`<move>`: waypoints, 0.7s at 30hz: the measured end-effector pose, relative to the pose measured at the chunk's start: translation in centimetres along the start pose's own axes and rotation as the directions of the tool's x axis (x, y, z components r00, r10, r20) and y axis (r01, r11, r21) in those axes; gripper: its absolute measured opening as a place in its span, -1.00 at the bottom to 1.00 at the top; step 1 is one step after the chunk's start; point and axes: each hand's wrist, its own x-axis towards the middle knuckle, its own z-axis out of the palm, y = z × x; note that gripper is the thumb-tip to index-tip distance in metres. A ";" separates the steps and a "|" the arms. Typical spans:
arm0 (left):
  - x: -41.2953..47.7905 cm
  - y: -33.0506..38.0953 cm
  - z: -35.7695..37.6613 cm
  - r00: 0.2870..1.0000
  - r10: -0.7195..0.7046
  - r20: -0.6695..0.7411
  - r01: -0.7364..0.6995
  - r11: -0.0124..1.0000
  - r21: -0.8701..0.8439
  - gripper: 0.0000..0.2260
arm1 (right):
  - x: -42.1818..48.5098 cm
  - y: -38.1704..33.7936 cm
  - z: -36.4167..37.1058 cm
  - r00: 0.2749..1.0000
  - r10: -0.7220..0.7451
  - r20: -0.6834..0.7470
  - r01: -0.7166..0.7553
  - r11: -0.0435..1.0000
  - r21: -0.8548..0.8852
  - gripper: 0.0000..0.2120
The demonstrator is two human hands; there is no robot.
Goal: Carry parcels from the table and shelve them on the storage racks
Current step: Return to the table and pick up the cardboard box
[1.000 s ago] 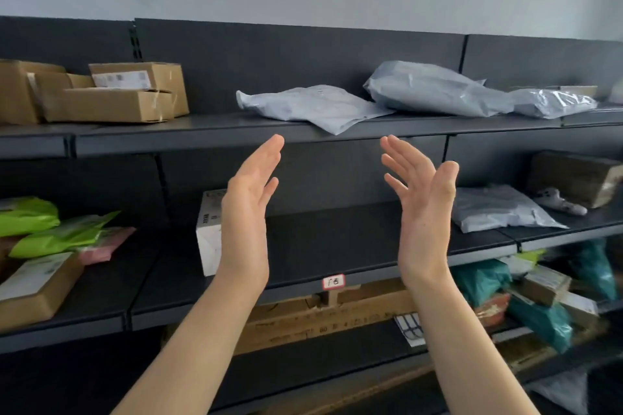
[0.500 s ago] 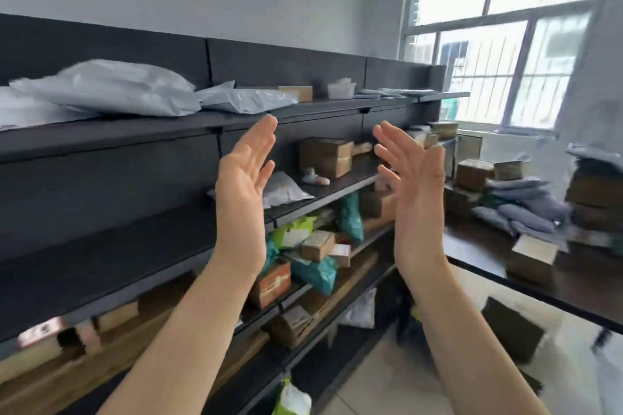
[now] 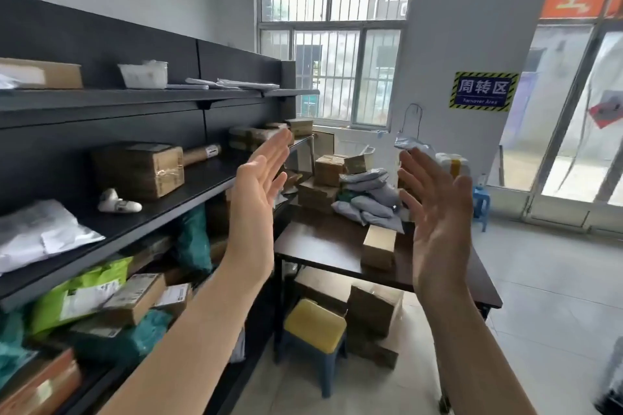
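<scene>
While both hands, left [image 3: 254, 209] and right [image 3: 438, 212], hang empty and spread, parcels [image 3: 364, 192] crowd the table [image 3: 323, 246] beside stocked racks [image 3: 151, 212].

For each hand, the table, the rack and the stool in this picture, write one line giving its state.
left hand: open, empty, palm facing inward.
right hand: open, empty, raised.
table: loaded with boxes and grey mailer bags.
storage rack: shelves partly filled with parcels.
yellow stool: upright on the floor, nothing on it.
</scene>
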 end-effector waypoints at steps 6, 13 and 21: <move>9.7 -9.7 3.6 0.996 -0.079 0.042 0.081 0.996 -0.045 -0.54 | 9.5 6.3 -4.1 0.996 0.006 -0.085 -0.009 0.999 -0.042 -0.47; 19.0 -21.2 10.0 0.977 -0.142 0.162 0.161 0.981 -0.109 -0.61 | 19.4 12.3 -10.2 0.981 -0.019 -0.193 -0.008 0.991 -0.136 -0.44; 28.5 -33.4 15.9 0.982 -0.141 0.121 0.158 0.978 -0.137 -0.62 | 31.7 21.6 -17.0 0.980 -0.009 -0.198 -0.018 0.991 -0.136 -0.46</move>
